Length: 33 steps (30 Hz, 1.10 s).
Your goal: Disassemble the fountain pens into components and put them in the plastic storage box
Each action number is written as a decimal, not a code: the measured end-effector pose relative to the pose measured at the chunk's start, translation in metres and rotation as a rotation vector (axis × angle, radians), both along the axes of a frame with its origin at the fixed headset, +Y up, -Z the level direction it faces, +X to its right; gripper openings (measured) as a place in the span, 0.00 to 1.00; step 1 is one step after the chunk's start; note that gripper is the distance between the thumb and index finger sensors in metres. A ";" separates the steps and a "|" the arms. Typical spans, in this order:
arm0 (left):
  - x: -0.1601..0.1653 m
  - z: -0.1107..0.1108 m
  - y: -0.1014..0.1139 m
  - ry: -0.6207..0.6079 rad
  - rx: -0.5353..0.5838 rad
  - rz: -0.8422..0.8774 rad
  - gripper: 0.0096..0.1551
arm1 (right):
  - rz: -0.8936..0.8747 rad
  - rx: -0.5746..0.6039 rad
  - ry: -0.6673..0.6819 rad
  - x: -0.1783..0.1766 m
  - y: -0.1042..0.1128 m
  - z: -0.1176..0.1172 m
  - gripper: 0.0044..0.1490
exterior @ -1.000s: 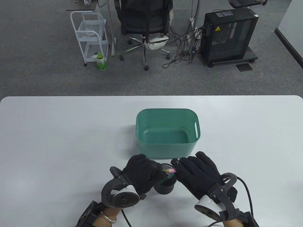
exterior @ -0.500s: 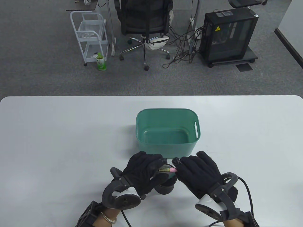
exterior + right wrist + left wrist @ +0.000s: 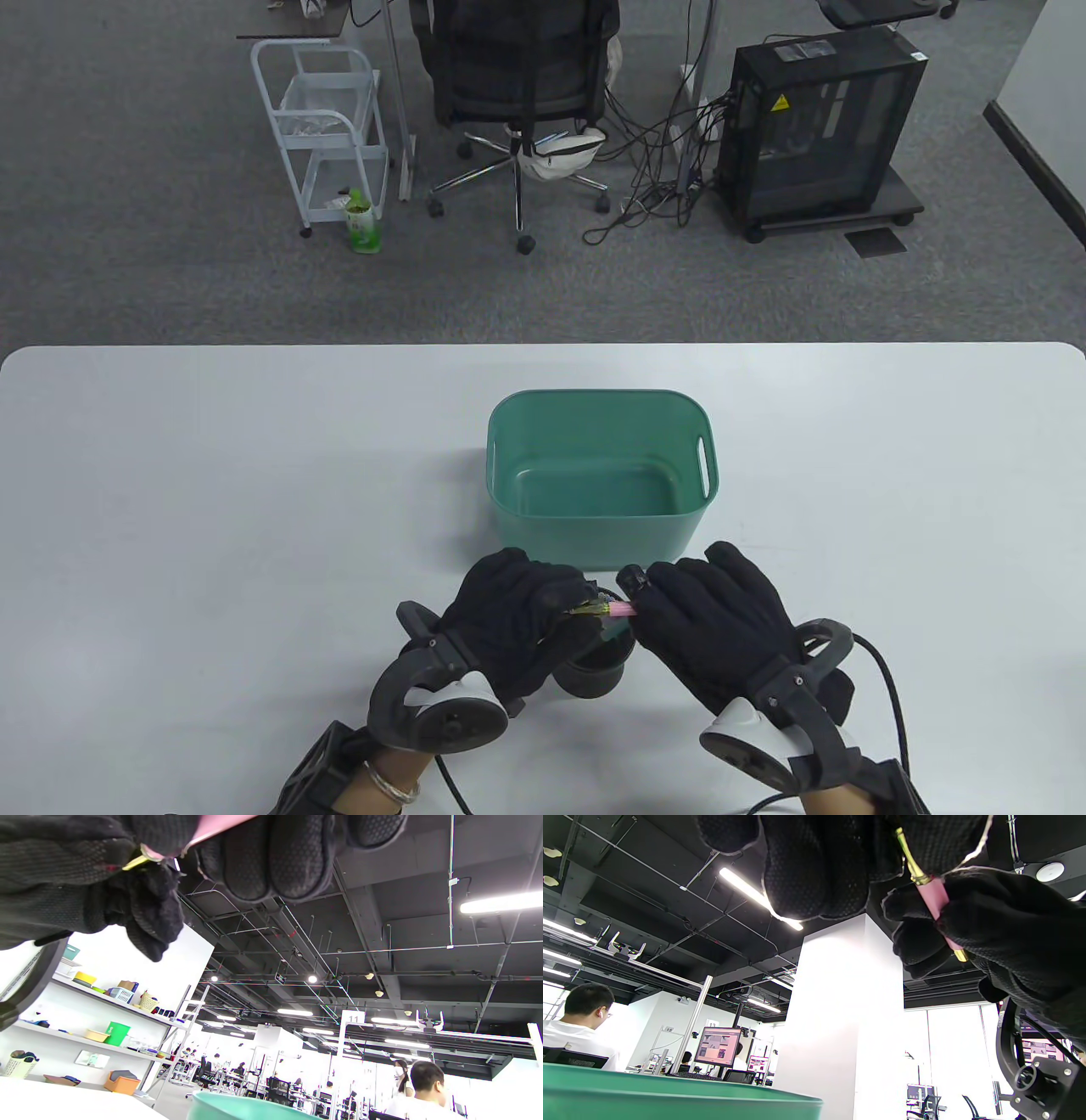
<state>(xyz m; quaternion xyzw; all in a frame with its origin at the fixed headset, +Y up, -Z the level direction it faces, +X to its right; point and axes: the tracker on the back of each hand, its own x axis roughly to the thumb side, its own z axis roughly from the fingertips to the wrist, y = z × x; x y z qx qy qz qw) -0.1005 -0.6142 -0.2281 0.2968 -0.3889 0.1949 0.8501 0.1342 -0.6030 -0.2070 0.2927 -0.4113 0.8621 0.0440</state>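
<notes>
A pink fountain pen [image 3: 612, 609] with gold trim is held between both hands above a black pen cup [image 3: 596, 666]. My left hand [image 3: 517, 615] grips its gold end; in the left wrist view the pen [image 3: 935, 895] runs from my left fingers into the right glove. My right hand [image 3: 708, 620] is curled around the pink part, seen as a pink strip [image 3: 212, 827] in the right wrist view. The green storage box [image 3: 601, 480] stands just beyond the hands, with nothing visible inside.
The white table [image 3: 212, 509] stretches to both sides of the box. Cables trail from both wrists at the near edge. Beyond the table are an office chair [image 3: 517, 85], a white trolley [image 3: 322, 127] and a black computer case [image 3: 819, 127].
The left hand has shifted slightly over the cup and re-gripped the gold end. The pen and the right hand stay almost where they were.
</notes>
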 end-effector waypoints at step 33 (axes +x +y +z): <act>-0.004 -0.003 -0.001 -0.015 -0.010 0.034 0.34 | 0.004 -0.006 0.009 -0.002 -0.001 0.000 0.28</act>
